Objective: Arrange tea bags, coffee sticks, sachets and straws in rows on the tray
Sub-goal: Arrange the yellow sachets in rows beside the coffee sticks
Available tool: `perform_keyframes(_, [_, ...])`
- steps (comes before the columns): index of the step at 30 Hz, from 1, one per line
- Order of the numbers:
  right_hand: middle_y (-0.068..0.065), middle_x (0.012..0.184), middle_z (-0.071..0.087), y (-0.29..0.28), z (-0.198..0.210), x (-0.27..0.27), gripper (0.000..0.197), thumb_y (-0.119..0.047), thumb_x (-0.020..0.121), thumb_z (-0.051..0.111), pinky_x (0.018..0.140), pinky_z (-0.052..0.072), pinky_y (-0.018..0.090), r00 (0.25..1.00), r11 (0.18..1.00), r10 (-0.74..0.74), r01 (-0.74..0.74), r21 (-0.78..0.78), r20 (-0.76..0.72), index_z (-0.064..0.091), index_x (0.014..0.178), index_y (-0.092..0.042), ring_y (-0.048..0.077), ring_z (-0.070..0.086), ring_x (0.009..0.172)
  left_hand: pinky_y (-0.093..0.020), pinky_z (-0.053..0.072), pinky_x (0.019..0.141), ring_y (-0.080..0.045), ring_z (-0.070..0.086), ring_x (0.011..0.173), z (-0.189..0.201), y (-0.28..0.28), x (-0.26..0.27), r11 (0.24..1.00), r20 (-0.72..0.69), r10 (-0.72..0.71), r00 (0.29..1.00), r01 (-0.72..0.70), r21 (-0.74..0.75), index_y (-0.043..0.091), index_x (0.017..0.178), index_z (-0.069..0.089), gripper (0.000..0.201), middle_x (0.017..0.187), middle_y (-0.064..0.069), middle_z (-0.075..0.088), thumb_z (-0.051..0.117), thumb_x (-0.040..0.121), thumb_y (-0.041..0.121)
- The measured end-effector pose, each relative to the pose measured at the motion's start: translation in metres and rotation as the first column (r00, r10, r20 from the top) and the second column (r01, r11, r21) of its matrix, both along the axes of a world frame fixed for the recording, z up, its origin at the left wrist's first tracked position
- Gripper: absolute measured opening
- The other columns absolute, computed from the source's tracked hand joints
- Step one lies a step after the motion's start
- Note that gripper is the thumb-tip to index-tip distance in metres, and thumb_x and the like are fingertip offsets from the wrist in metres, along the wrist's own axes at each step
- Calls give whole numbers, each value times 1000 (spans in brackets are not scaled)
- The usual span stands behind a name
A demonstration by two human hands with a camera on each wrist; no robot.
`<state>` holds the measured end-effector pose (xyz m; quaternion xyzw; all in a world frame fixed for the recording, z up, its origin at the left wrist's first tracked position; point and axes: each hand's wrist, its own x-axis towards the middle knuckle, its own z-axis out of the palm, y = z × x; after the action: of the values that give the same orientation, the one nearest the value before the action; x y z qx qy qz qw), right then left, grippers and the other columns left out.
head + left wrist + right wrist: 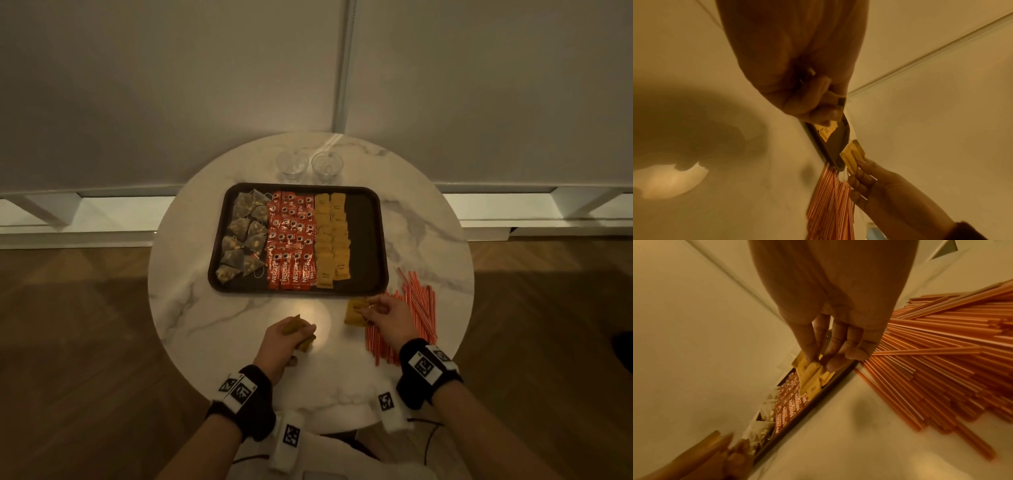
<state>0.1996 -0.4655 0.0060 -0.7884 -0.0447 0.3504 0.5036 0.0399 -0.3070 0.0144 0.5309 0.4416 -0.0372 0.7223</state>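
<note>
A dark tray (371, 236) on the round marble table holds pyramid tea bags (243, 236) at its left, red coffee sticks (291, 240) in the middle and yellow sachets (332, 240) right of them. My right hand (376, 310) pinches a few yellow sachets (807, 376) just in front of the tray's near right corner. My left hand (294, 334) grips a small stack of yellow sachets (291, 325) above the table, nearer to me. A heap of orange straws (416, 308) lies on the table under and right of my right hand.
Two empty glasses (292, 163) (327, 165) stand behind the tray. The tray's right strip (366, 219) is bare. The table edge (471, 284) curves close past the straws. White wall panels rise behind the table, wooden floor lies on both sides.
</note>
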Motion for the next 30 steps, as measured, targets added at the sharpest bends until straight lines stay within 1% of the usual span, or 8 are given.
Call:
perform_keyframes(6, [0,82,70,27,-19,37,11,-13,87,70,74,55,28,985,987,88,-66,-144,147,67,84,-23,17,67,79,-26,50,53,-18,59,84,-3,16,-2,990,-37,-46,998,41,-135,12,109,66,20,101,-12,65,60,90,11])
perform_keyframes(8, [-2,77,68,39,-21,47,10,-13,85,72,69,51,26,976,978,115,-79,-193,182,68,81,-21,12,65,74,-28,53,55,-18,59,84,-6,22,-7,986,-29,-58,998,53,-158,11,113,65,23,105,-12,65,54,93,7])
perform_keyframes(13, [3,81,69,67,-26,64,8,-12,82,75,69,52,22,968,956,158,-101,-276,193,69,84,-16,13,63,73,-27,54,51,-18,68,69,-15,38,-14,989,-23,-66,998,63,-131,5,115,58,22,97,-18,69,55,94,0])
perform_keyframes(16, [3,77,68,75,-30,71,9,-12,80,77,69,52,26,973,949,152,-94,-301,176,69,82,-14,13,63,70,-28,54,50,-21,70,68,-19,45,-10,989,-27,-78,997,74,-126,-1,107,57,18,93,-19,72,62,90,1])
perform_keyframes(19, [0,76,66,79,-35,74,11,-11,78,79,65,48,20,977,946,155,-103,-308,149,69,83,-13,9,60,69,-28,54,52,-23,70,68,-19,51,-3,987,-37,-127,991,122,-102,-4,102,60,17,89,-16,74,65,89,7])
perform_keyframes(24, [-2,75,63,82,-47,77,18,-14,74,83,65,47,17,979,942,135,-79,-328,152,66,80,-16,10,59,71,-28,50,51,-21,68,63,-20,59,21,977,-73,-215,974,214,-18,7,89,64,13,75,-8,72,68,89,19])
perform_keyframes(27, [-3,71,60,85,-55,79,20,-16,73,83,60,43,16,975,941,144,-83,-329,167,65,83,-14,8,55,65,-24,51,54,-15,66,75,-26,62,49,920,-124,-342,931,359,158,17,111,64,24,98,-4,68,69,88,20])
perform_keyframes(30, [1,70,60,87,-61,82,23,-17,72,84,56,43,18,975,939,134,-69,-336,175,66,84,-11,9,52,61,-25,54,81,-15,60,104,-33,58,76,748,-186,-560,807,590,305,28,138,48,54,129,-1,55,68,88,19])
